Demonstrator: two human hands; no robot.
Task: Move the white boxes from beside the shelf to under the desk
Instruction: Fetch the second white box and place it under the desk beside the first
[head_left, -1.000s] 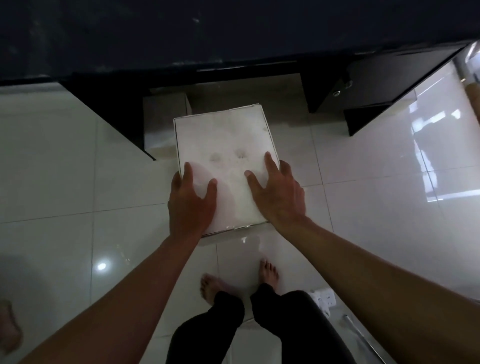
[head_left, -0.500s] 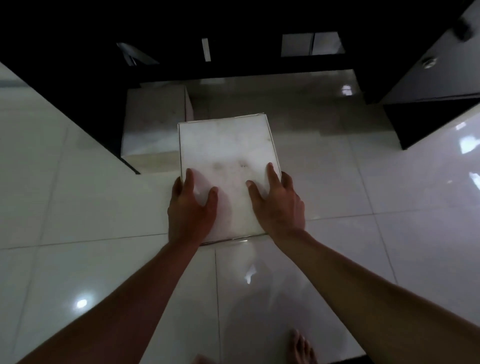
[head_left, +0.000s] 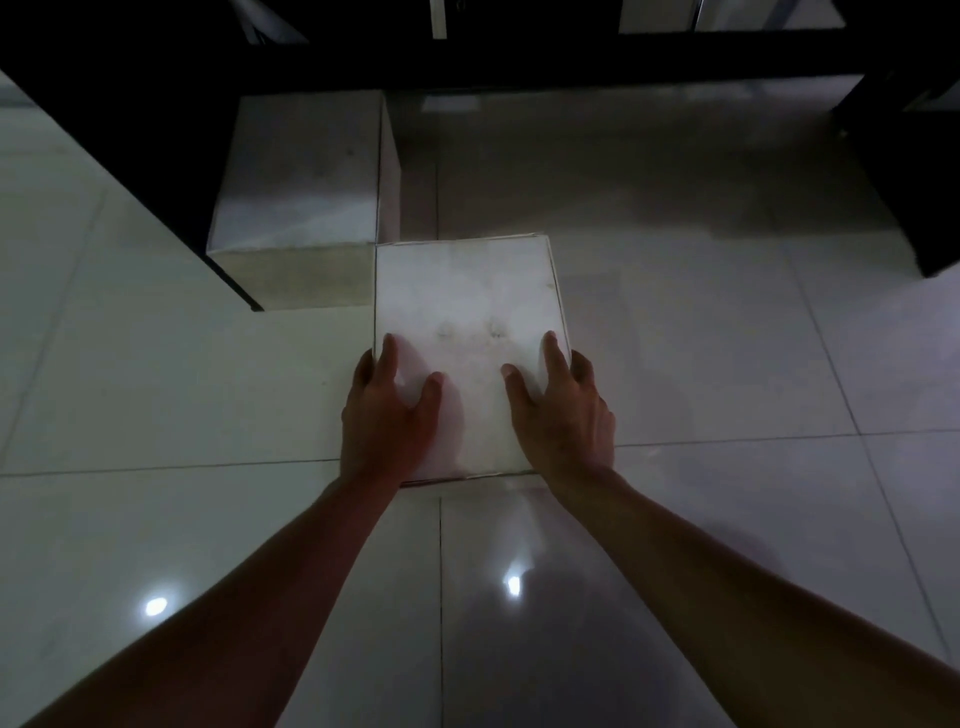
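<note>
A white box (head_left: 467, 306) lies flat on the tiled floor in front of the dark desk (head_left: 130, 130). My left hand (head_left: 387, 415) grips its near left corner, thumb on the lid and fingers along the left side. My right hand (head_left: 563, 415) grips the near right corner the same way. A second white box (head_left: 301, 176) stands further back and to the left, under the desk beside its left panel. The near box's far left corner meets the near right corner of that second box.
The desk's left panel (head_left: 171, 197) runs diagonally at the left and a dark right panel (head_left: 914, 182) stands at the right. Glossy pale floor tiles (head_left: 701, 338) stretch between them and around my arms, with light spots reflected near me.
The view has dropped lower and closer to the floor. Both hands have kept hold of the box, which has slid forward toward the desk opening. My feet have left the view.
</note>
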